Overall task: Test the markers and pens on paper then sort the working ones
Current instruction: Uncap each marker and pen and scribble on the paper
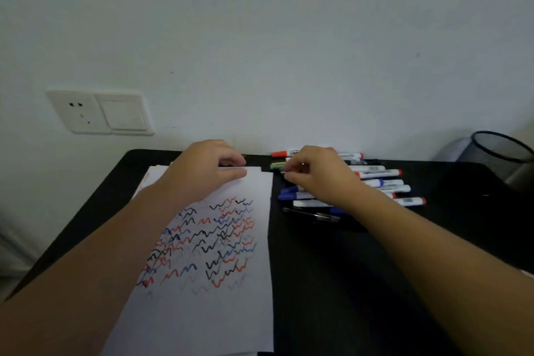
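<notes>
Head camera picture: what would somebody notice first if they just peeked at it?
Probably the white paper in the middle of the black table, covered in red, blue and black squiggles. Next, the left hand at the paper's far edge, and the right hand reaching into the row of markers beside it.

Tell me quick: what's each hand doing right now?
Left hand: fingers curled, resting on the paper's top edge.
Right hand: curled over the markers; grip cannot be told.
</notes>
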